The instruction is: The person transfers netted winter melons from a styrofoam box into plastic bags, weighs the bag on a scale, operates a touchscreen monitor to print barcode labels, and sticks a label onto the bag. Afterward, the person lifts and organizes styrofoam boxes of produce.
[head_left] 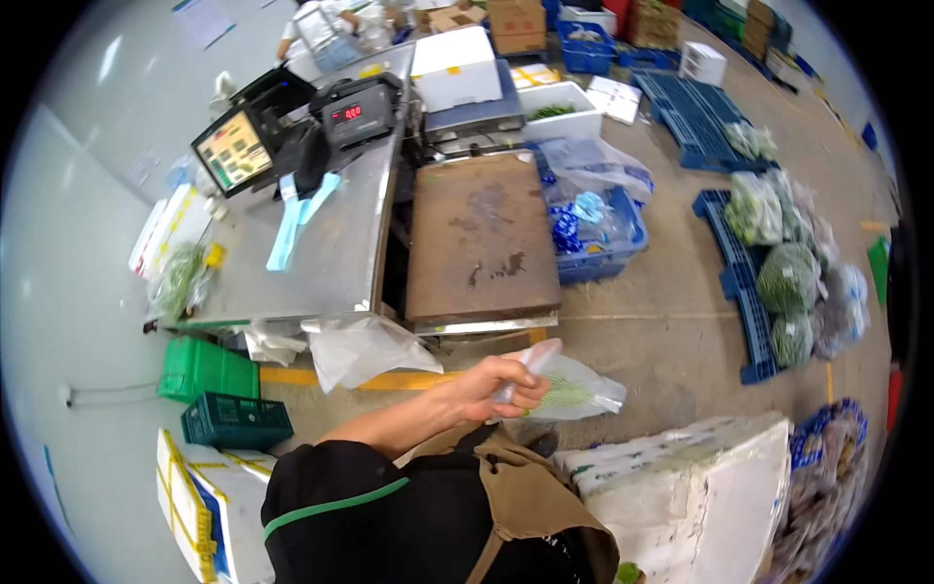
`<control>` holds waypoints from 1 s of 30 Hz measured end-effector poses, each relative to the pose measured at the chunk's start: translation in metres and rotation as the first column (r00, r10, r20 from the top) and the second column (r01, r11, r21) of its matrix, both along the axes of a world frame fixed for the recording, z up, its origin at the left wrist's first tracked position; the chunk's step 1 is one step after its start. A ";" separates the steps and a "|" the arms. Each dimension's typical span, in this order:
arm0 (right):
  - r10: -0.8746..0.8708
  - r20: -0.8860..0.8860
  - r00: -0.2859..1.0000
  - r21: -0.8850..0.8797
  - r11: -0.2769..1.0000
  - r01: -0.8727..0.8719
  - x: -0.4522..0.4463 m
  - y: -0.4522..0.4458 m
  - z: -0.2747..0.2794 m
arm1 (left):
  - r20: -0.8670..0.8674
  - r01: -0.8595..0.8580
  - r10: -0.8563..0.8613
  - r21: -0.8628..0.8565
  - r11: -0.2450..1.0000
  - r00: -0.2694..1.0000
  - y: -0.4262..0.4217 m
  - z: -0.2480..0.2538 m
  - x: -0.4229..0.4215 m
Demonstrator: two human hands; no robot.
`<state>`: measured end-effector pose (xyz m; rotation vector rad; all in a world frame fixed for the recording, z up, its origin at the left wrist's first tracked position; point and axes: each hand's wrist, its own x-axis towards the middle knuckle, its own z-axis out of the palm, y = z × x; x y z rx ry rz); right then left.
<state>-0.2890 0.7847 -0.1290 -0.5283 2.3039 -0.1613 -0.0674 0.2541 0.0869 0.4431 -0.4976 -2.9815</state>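
My left hand (pixel 503 386) is closed in a fist round the gathered top of a clear plastic bag (pixel 584 394). Long thin green vegetables show through the plastic, but their exact kind is not clear. The bag hangs to the right of the fist, over the floor and in front of the brown-topped platform scale (pixel 482 234). My right hand is out of view.
A steel table (pixel 341 219) with a monitor (pixel 233 151) and a scale display (pixel 358 115) stands left. A blue crate (pixel 608 258) sits beside the platform. Bagged vegetables (pixel 788 277) lie on a blue pallet (pixel 744 292) at right. White foam boxes (pixel 720 506) are near me.
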 end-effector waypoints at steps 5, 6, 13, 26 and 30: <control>-0.241 -0.163 0.957 -0.348 0.922 0.173 -0.020 -0.080 0.056 | -0.120 0.053 -0.054 -0.012 0.999 0.991 -0.004 0.001 -0.029; -0.295 -0.179 0.939 -0.428 0.882 0.195 -0.020 -0.098 0.071 | -0.139 0.061 -0.063 -0.014 0.998 0.988 -0.007 0.002 -0.032; -0.646 -0.121 0.754 -0.912 0.373 0.173 0.016 -0.225 0.182 | -0.289 0.176 -0.179 -0.037 0.984 0.940 -0.057 0.023 -0.024; -0.098 0.752 0.652 -0.658 -0.071 0.749 0.164 -0.531 0.144 | -0.243 0.290 -0.311 -0.119 0.949 0.919 -0.150 0.060 0.013; -0.063 0.560 0.826 -0.738 0.414 0.532 0.151 -0.555 0.041 | -0.365 0.221 -0.210 -0.013 0.975 0.907 -0.211 0.053 0.040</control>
